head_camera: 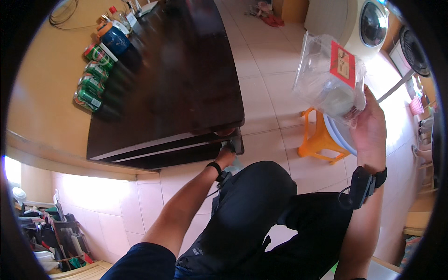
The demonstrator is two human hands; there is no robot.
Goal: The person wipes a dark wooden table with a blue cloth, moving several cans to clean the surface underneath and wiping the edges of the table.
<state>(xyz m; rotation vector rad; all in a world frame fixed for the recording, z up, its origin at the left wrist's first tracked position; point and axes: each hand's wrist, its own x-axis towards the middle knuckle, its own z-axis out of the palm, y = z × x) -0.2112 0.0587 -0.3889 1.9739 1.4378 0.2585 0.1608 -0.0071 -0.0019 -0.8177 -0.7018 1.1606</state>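
Note:
My right hand [371, 120] grips a clear plastic box [311, 75] by its near end and holds it up off the floor. A red label [343, 64] bearing print is stuck on the box, and something whitish shows through the plastic. Down at the near end of a dark wooden table [175, 77], my left hand [226, 156] reaches to the shelf gap under the tabletop. Its fingers are partly hidden, and a pale translucent thing [237, 164] shows just below it. Whether the left hand holds anything cannot be made out.
Green drink cans [89, 98] and a blue jar [113, 36] line the table's wall side. Below the box stands an orange plastic stool [316, 140] beside a pale blue basin [337, 134]. A washing machine [364, 26] and a fan [414, 50] stand farther right.

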